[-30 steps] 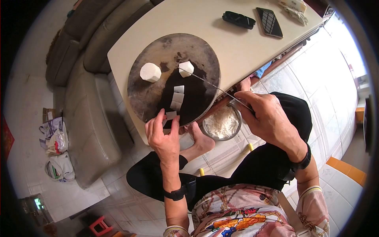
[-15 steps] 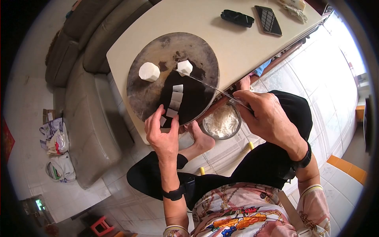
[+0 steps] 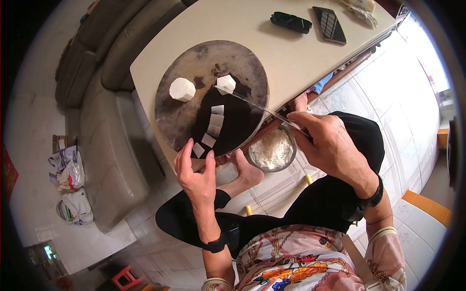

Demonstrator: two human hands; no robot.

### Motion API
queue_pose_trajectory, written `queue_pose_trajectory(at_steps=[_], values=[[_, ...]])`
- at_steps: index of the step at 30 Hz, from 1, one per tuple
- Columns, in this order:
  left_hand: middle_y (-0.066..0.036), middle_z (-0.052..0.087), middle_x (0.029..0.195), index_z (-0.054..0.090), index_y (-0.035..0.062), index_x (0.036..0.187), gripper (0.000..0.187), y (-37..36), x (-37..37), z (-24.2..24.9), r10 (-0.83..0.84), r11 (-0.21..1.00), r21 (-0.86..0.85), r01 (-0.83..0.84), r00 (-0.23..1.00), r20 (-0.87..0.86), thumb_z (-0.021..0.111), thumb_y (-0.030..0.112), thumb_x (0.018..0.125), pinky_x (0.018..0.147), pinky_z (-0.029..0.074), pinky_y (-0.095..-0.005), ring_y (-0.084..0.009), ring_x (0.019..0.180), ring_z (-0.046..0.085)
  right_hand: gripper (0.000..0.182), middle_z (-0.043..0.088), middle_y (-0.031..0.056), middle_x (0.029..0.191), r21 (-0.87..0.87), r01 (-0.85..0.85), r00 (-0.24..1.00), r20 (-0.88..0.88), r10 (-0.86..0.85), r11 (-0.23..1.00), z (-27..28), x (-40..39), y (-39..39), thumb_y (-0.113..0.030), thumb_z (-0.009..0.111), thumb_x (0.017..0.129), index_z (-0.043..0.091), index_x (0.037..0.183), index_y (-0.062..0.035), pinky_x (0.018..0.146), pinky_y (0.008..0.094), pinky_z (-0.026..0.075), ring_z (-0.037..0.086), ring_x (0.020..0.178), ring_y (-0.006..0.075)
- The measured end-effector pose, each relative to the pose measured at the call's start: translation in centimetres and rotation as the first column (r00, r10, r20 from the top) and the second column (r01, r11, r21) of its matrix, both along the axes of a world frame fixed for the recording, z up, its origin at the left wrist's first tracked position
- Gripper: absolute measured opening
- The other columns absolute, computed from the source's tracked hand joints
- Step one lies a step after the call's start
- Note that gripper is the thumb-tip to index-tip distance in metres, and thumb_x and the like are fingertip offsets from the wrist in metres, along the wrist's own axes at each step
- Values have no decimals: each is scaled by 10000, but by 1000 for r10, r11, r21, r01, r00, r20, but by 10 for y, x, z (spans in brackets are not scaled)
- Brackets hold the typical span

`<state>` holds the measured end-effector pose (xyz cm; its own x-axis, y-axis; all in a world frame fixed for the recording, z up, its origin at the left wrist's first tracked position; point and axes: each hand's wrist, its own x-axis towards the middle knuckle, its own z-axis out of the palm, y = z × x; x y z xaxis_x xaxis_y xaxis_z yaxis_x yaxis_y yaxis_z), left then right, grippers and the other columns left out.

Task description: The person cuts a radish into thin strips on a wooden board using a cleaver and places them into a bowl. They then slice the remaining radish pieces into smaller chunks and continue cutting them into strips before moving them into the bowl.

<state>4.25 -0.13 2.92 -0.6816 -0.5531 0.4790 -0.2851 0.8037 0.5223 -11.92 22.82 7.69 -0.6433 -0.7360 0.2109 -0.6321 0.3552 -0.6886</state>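
A round dark chopping board lies on the table. Near its lower edge my left hand has its thumb and fingers apart, beside a thin white slice; nothing is held in it. Several more white slices overlap in a row above that. My right hand is closed round the handle end of a knife, whose tip reaches a white faceted chunk. To the left sits a larger white chunk.
Below the board is a bowl of white shreds. The table also bears a dark case and a phone. A bare foot is beside the bowl. A grey sofa stands at left.
My left hand has moved slightly down and left, off the row of slices. The lowest slices now lie uncovered and slightly shifted. My right hand and the knife have hardly moved.
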Motion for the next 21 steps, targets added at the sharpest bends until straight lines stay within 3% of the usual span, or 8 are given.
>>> queue_pose_trajectory(at_steps=[6, 8, 11, 15, 17, 21], values=[[-142, 658, 1098, 637, 22, 1174, 415, 0, 4, 3, -3, 988, 151, -7, 998, 67, 736, 14, 771, 905, 473, -402, -306, 1043, 599, 179, 626, 217, 746, -10, 2, 1000, -3, -2, 1000, -1, 1, 0, -18, 634, 837, 622, 1007, 36, 591, 410, 484, 625, 664, 378], [-146, 676, 1080, 636, 22, 1196, 411, 2, 1, 5, 16, 978, 205, -35, 996, 92, 722, 16, 794, 877, 473, -349, -235, 984, 631, 177, 624, 216, 744, -28, -5, 1000, -9, 5, 1000, -2, 0, 0, -20, 635, 837, 622, 1005, 34, 589, 413, 481, 624, 663, 377], [-140, 677, 1090, 637, 31, 1200, 426, 4, -2, 7, 34, 973, 224, -47, 998, 58, 731, 22, 784, 862, 476, -349, -235, 977, 631, 171, 621, 213, 737, -44, -6, 1000, -8, 5, 999, -3, 0, 1, -24, 633, 839, 622, 1001, 30, 584, 413, 475, 619, 657, 378], [-128, 682, 1091, 635, 31, 1203, 434, -1, 7, 17, -54, 996, 69, 48, 994, 96, 727, 21, 779, 859, 478, -352, -235, 968, 633, 186, 613, 220, 735, -22, 12, 999, 33, -11, 1000, -2, -1, 3, -33, 633, 818, 628, 992, 30, 611, 436, 480, 612, 696, 395], [-118, 685, 1093, 632, 33, 1206, 436, -8, 12, 19, -118, 974, 210, 83, 980, 162, 718, 22, 779, 864, 476, -353, -240, 975, 635, 205, 607, 227, 730, -3, 22, 998, 64, -22, 1000, -1, 0, 3, -41, 635, 795, 632, 985, 34, 640, 460, 489, 609, 736, 411], [-113, 694, 1017, 643, 22, 1183, 410, -11, 5, 23, -84, 967, 253, 30, 975, 204, 707, -15, 779, 812, 493, -313, -180, 874, 626, 183, 606, 219, 727, -4, 19, 999, 43, -18, 1000, -1, -1, 4, -29, 631, 816, 627, 991, 26, 610, 438, 477, 608, 694, 396]])
